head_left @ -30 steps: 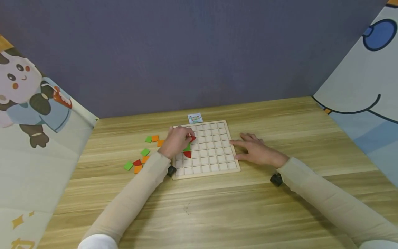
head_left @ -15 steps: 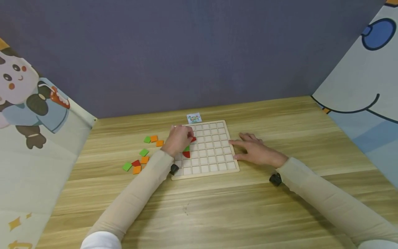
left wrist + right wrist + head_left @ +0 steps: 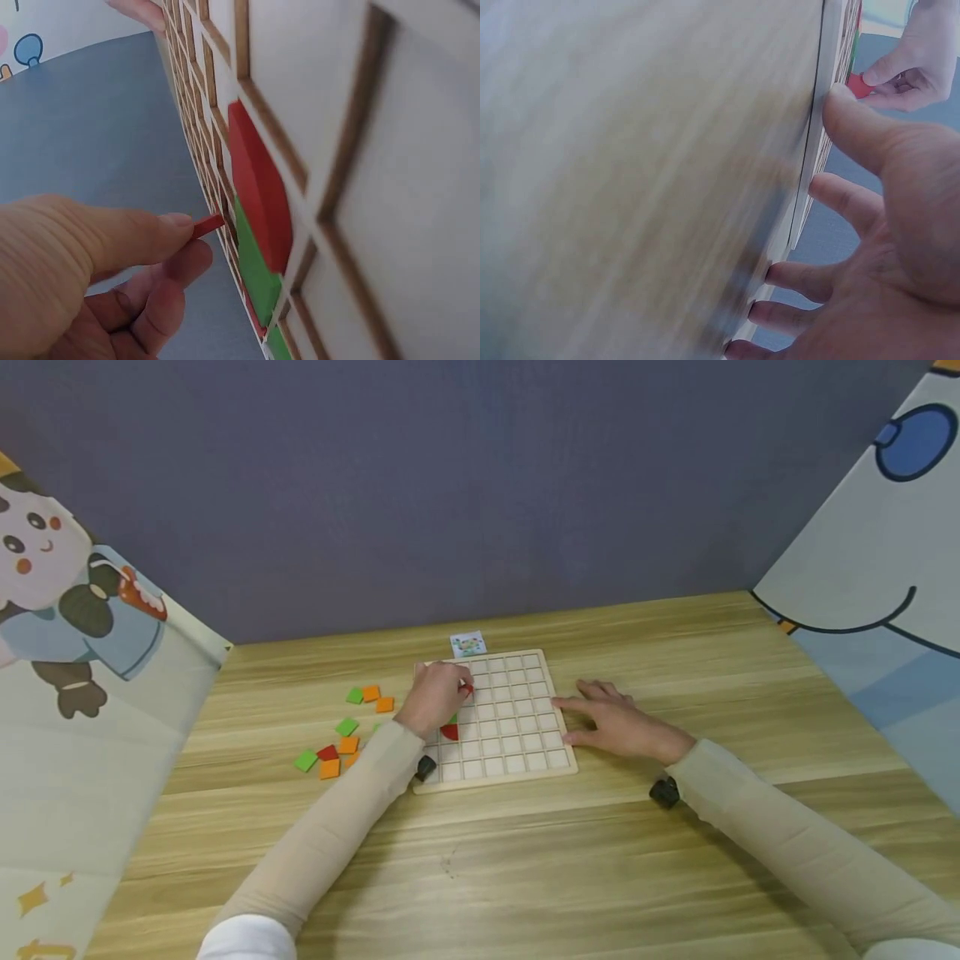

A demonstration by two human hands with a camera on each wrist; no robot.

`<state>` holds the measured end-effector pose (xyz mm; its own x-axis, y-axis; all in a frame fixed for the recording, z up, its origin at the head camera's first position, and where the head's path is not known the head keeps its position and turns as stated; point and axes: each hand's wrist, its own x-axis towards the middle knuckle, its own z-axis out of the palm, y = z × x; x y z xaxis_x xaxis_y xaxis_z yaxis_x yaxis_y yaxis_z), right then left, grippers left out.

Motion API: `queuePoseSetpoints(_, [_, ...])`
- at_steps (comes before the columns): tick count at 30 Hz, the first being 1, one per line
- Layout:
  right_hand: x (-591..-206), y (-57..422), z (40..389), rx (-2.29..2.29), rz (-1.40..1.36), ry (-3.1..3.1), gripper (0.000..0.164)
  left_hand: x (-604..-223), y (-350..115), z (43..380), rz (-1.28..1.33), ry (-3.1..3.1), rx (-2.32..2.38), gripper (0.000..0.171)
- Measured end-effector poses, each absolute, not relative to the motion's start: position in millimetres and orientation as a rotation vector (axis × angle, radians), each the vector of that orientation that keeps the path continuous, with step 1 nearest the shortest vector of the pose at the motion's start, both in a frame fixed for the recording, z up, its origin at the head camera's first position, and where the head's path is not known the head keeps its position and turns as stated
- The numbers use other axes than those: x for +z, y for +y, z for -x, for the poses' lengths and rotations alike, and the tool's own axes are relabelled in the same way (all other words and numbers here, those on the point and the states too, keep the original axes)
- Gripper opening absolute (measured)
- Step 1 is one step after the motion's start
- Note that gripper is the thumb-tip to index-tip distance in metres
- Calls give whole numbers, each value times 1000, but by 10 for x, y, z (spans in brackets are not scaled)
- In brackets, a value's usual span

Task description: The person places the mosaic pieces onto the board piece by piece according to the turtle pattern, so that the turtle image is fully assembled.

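My left hand (image 3: 437, 695) is over the left part of a wooden grid board (image 3: 517, 724), pinching a small red tile (image 3: 208, 226) between thumb and fingertips. The held tile is seen nearly edge-on in the left wrist view, its tip right at the grid. Closer to that camera, a red tile with a curved edge (image 3: 259, 191) lies on the board beside a green tile (image 3: 257, 271). Another red tile (image 3: 450, 732) shows below my left hand in the head view. My right hand (image 3: 618, 722) spreads its fingers, thumb and index fingertip touching the board's right edge.
Several loose green, orange and red tiles lie left of the board, among them a green tile (image 3: 306, 761) and an orange tile (image 3: 371, 693); my left sleeve partly covers some. A picture card (image 3: 468, 644) lies behind the board. A dark wall panel (image 3: 480, 510) rises behind the table.
My left hand has shifted slightly to the right over the board, still pinching the red tile, which has turned a little. More loose tiles show beside the left sleeve. The right hand stays put.
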<state>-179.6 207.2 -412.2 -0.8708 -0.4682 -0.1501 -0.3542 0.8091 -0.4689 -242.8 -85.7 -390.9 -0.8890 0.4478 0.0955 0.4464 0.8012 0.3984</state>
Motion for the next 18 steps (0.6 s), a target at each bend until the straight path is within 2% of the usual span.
queuePoseSetpoints(10, [-4125,2070,1805,-629,634,2740,62,-3902,-871,2399,-634,2938,723,6])
queuePoseSetpoints(18, [-4114,2077,1803,-622,649,2740,62,-3911,-912,2411,-746,2958,589,12])
